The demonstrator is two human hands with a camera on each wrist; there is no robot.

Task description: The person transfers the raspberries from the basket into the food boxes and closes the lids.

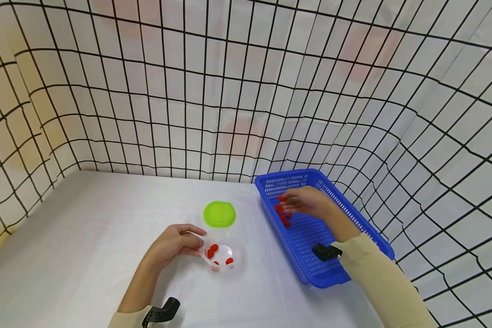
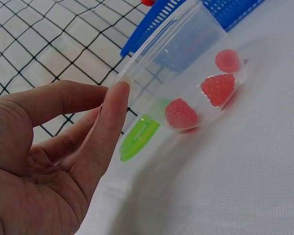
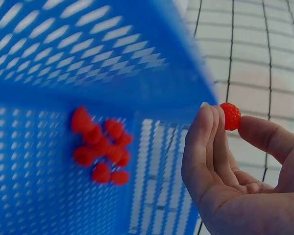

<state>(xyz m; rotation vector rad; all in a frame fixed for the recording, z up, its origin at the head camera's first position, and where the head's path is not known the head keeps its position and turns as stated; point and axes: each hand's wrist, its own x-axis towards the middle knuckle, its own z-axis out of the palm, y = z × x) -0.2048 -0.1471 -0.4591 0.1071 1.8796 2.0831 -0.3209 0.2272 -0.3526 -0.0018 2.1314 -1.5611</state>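
Note:
My left hand (image 1: 176, 245) pinches the rim of a clear plastic bowl (image 1: 237, 249) that stands on the white table. Inside the bowl lie several red raspberries (image 2: 218, 89). At the right, my right hand (image 1: 307, 201) is over the blue basket (image 1: 303, 278), pinching one raspberry (image 3: 230, 116) between thumb and fingertips. More raspberries (image 3: 102, 147) lie in a loose heap on the basket's floor, seen in the right wrist view below that hand. Just behind the bowl, a bright green lid (image 1: 219, 214) lies flat.
A black wire grid (image 1: 213, 86) with white sheeting behind it rises at the back and both sides. The basket's far end stands close to the grid. White cloth (image 1: 86, 237) covers the table.

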